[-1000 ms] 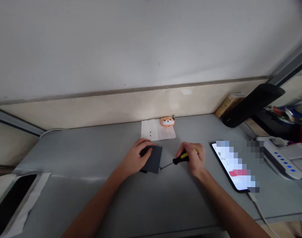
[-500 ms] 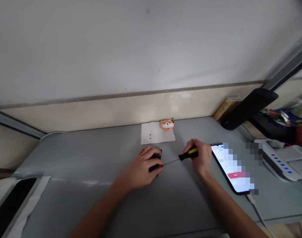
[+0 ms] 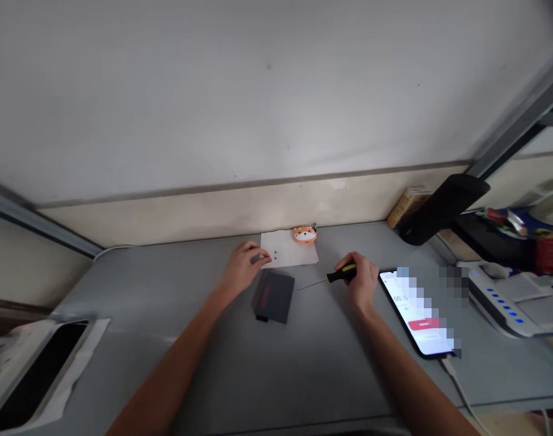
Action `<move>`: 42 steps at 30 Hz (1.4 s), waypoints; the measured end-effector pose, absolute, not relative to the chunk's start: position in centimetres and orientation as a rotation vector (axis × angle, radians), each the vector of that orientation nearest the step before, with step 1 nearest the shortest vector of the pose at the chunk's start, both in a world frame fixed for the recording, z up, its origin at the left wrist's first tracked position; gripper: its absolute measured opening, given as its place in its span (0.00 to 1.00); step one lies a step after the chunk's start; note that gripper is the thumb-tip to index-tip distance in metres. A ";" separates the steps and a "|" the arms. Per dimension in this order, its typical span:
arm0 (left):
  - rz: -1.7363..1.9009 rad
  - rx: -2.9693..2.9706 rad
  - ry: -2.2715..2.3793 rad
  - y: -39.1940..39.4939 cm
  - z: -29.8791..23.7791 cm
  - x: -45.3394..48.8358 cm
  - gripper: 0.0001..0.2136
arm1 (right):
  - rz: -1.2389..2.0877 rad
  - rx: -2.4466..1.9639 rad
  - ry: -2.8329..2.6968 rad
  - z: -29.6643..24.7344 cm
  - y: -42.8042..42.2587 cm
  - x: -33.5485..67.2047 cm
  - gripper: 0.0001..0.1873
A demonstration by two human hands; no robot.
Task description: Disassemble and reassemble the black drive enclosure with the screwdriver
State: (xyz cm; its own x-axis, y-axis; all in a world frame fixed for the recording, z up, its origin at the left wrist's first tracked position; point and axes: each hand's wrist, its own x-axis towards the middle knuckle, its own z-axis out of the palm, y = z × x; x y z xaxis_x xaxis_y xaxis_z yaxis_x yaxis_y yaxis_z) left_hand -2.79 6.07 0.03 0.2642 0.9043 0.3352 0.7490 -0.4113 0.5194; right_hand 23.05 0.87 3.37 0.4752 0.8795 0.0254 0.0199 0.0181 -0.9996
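A white wall rises behind a grey desk [image 3: 167, 315], with a cream skirting band [image 3: 203, 221] along its back edge. Taking the dark plate as the clock's centre, with 12 toward the wall, a sheet of white paper [image 3: 289, 249] lies at 12, and two small black screws [image 3: 275, 256] sit on it near its left edge. An orange shiba-faced toy [image 3: 304, 234] rests on the paper's far edge. The flat dark grey plate [image 3: 273, 297], marked with a reddish stripe, lies on the bare desk, touched by neither hand.

The left hand [image 3: 244, 264], at 11, has its fingers close together and gently curled, their tips at the paper's left edge beside the screws; whether they pinch anything is hidden. The right hand [image 3: 358, 278], at 2, wraps a black-and-yellow screwdriver [image 3: 342, 274], its thin shaft pointing toward the plate and ending just beside it.

At 3, a smartphone [image 3: 415, 312] lies lit, its screen partly pixelated, with a white cable [image 3: 460, 387] running from its lower end.
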 end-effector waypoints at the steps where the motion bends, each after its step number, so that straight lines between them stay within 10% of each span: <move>1: 0.857 2.276 1.549 6.7 0.0 -2.7 0.06 | 0.813 -1.403 -0.848 3.4 0.9 23.1 0.23; 33: 0.186 2.033 1.360 -1.1 3.1 -2.4 0.35 | 0.361 -1.320 -1.195 4.1 -0.2 24.7 0.24; 42: 0.322 2.154 1.294 -1.3 2.1 -1.6 0.28 | 0.150 -0.923 -1.730 4.7 -1.4 23.0 0.23</move>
